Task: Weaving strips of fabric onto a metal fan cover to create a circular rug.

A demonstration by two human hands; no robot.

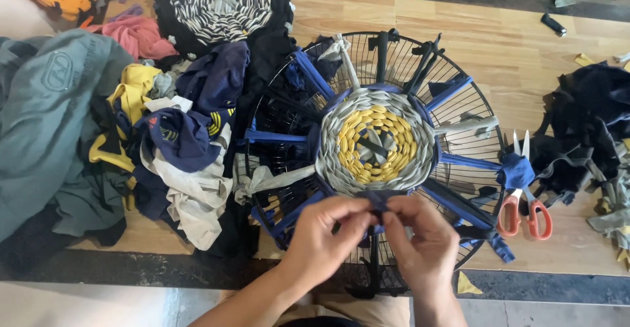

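Note:
A round black wire fan guard (459, 97) lies on the wooden table, with blue, grey and black cloth strips tied across it like spokes. At its centre sits a round woven mat (376, 141), yellow inside and grey outside. My left hand (326, 234) and my right hand (423, 238) meet at the mat's near edge. Both pinch a dark blue cloth strip (379, 199) between thumb and fingers there.
A heap of clothes (151, 130) in grey-green, yellow, navy and pink lies left of the guard. A finished black-and-white woven mat (220, 2) lies at the back. Orange-handled scissors (525, 202) and dark fabric scraps (590, 130) are at the right.

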